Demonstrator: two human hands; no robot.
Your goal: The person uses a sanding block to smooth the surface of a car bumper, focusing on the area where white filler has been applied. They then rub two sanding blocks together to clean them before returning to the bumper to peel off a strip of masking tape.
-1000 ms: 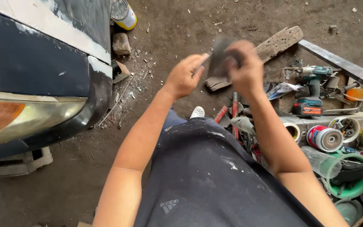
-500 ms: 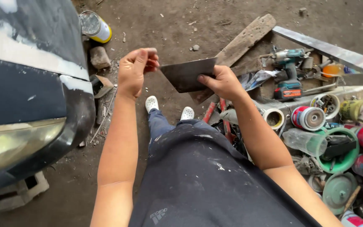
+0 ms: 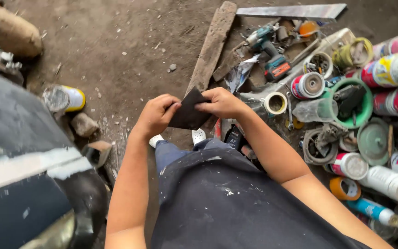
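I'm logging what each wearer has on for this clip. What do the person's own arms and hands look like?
Both arms are bare along all that shows; no sleeve reaches into view on them. The left hand and right hand wear no gloves, and no ring, watch or band can be seen. The only clothing in view is a dark top flecked with pale paint spots, and blue trousers.

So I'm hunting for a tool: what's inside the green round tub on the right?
Inside the green tub lies a dark, bulky object that fills most of it. It is too dark to say what it is, and it covers whatever lies beneath and the tub's bottom.
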